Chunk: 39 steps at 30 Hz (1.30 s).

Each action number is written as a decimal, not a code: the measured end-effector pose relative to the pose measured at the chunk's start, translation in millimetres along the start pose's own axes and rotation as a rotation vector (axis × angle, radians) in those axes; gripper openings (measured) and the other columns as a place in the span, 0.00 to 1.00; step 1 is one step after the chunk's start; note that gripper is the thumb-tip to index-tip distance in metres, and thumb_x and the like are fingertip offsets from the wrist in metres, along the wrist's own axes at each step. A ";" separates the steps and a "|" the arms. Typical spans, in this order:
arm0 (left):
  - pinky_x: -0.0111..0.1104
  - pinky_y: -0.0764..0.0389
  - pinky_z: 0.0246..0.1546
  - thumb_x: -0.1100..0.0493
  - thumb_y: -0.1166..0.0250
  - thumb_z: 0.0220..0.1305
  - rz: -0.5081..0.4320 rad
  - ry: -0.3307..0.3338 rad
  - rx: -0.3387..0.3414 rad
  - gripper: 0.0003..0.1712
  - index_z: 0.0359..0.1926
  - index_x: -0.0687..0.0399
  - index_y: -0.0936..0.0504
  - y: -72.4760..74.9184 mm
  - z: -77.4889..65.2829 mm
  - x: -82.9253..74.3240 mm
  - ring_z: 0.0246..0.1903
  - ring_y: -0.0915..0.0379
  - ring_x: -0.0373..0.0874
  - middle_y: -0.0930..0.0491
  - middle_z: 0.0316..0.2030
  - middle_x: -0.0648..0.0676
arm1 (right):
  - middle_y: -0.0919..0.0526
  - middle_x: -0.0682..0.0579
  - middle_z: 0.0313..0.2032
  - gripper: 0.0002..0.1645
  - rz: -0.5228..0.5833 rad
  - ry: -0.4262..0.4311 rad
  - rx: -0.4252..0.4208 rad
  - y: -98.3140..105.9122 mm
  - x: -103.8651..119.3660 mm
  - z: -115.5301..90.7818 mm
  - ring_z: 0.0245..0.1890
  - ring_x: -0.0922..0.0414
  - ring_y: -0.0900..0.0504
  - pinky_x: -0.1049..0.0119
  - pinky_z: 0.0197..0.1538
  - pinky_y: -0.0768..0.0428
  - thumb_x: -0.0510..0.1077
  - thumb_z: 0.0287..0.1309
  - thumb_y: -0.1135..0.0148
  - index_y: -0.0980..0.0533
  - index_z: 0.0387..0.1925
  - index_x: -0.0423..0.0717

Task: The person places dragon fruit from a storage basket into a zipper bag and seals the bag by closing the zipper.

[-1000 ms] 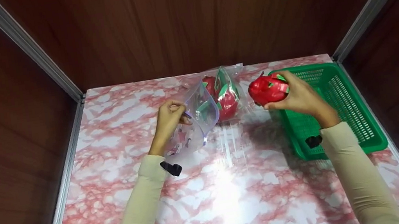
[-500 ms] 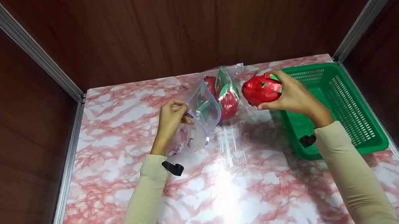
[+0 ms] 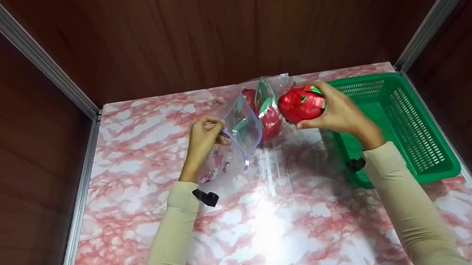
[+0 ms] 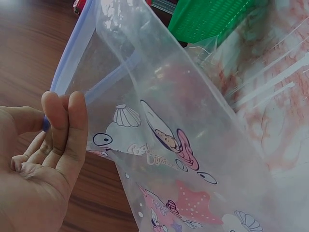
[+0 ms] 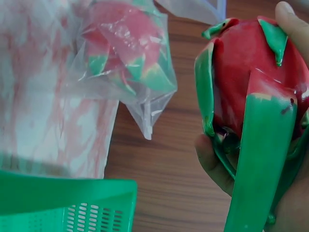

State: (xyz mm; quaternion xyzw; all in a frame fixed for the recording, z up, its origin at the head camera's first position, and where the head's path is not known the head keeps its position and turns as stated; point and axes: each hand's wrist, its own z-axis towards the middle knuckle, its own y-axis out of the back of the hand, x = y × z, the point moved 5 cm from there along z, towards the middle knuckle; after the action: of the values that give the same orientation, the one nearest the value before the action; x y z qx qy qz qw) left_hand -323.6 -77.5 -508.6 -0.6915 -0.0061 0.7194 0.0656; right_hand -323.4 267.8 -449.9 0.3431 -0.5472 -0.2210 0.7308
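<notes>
My left hand (image 3: 206, 138) pinches the purple-edged rim of a clear zip bag (image 4: 159, 121) between thumb and fingers. Pink sea-creature prints mark that bag, and its mouth gapes. Behind it in the head view stands another clear bag (image 5: 140, 82) with red and green dragon fruits (image 3: 270, 123) inside. Raised just right of that bag, a dragon fruit (image 5: 241, 67) with green scales is held in my right hand (image 3: 340, 110). Its fingers and thumb wrap the fruit's sides; the palm is mostly hidden in the head view.
A green perforated basket (image 3: 445, 138) stands at the right side of the table, under my right forearm. The table (image 3: 151, 257) has a red and white marbled top. Brown wood-grain panels (image 3: 220, 27) with metal edges enclose it at the back and sides.
My right hand has moved left with the dragon fruit, away from the basket and closer to the bags. My left hand has shifted slightly right, still pinching the bag's rim.
</notes>
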 end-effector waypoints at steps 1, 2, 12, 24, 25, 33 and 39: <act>0.36 0.10 0.25 0.68 0.38 0.75 -0.001 -0.001 0.000 0.05 0.46 0.69 0.21 -0.2 0.0 0.0 0.15 0.20 0.39 0.16 0.23 0.55 | 0.25 0.43 0.69 0.61 0.003 0.001 0.002 -0.8 1.1 0.7 0.66 0.40 0.23 0.35 0.59 0.15 0.60 0.45 0.12 0.35 0.75 0.49; 0.36 0.10 0.25 0.68 0.38 0.75 -0.002 -0.001 0.001 0.05 0.46 0.69 0.21 -0.4 0.1 0.2 0.15 0.20 0.39 0.16 0.23 0.54 | 0.25 0.43 0.69 0.61 0.002 0.002 0.001 -1.4 2.1 1.2 0.66 0.41 0.23 0.35 0.59 0.14 0.59 0.45 0.12 0.35 0.75 0.49; 0.34 0.10 0.26 0.68 0.39 0.75 0.024 0.005 0.005 0.05 0.47 0.68 0.21 -2.6 -0.6 -1.5 0.15 0.20 0.38 0.16 0.22 0.52 | 0.24 0.44 0.69 0.61 0.003 0.018 0.006 -10.6 12.3 5.4 0.65 0.41 0.22 0.35 0.60 0.15 0.62 0.45 0.13 0.35 0.75 0.51; 0.35 0.10 0.25 0.69 0.40 0.74 0.020 0.002 0.007 0.05 0.46 0.67 0.21 -7.7 -0.5 -0.3 0.15 0.20 0.39 0.16 0.21 0.51 | 0.24 0.46 0.68 0.60 -0.006 0.071 0.022 -23.8 24.0 10.1 0.64 0.43 0.21 0.37 0.61 0.15 0.64 0.44 0.13 0.34 0.73 0.52; 0.35 0.10 0.26 0.68 0.40 0.74 0.017 0.004 0.007 0.05 0.46 0.67 0.21 -8.3 -0.6 -0.2 0.15 0.20 0.39 0.16 0.21 0.51 | 0.24 0.46 0.68 0.60 -0.007 0.074 0.026 -25.1 25.3 10.2 0.64 0.43 0.21 0.38 0.62 0.15 0.64 0.44 0.13 0.34 0.74 0.52; 0.36 0.10 0.26 0.68 0.39 0.74 -0.009 0.014 0.020 0.04 0.45 0.66 0.21 -13.2 -0.1 2.3 0.15 0.21 0.39 0.16 0.22 0.52 | 0.23 0.45 0.67 0.60 -0.028 0.083 0.040 -32.6 32.3 11.6 0.65 0.43 0.21 0.38 0.62 0.15 0.65 0.44 0.13 0.34 0.74 0.52; 0.35 0.10 0.26 0.67 0.38 0.74 0.026 0.014 0.025 0.04 0.45 0.66 0.20 -15.5 -0.7 3.2 0.15 0.20 0.39 0.17 0.21 0.51 | 0.22 0.47 0.66 0.61 -0.024 0.097 0.050 -37.5 34.4 12.4 0.63 0.44 0.19 0.40 0.62 0.14 0.67 0.42 0.13 0.33 0.73 0.54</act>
State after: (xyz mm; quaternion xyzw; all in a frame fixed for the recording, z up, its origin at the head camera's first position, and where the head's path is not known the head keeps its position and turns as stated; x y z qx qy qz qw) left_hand -321.7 -61.9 -510.2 -0.6957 0.0124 0.7153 0.0651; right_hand -322.8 215.5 -453.5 0.3782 -0.5125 -0.1991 0.7448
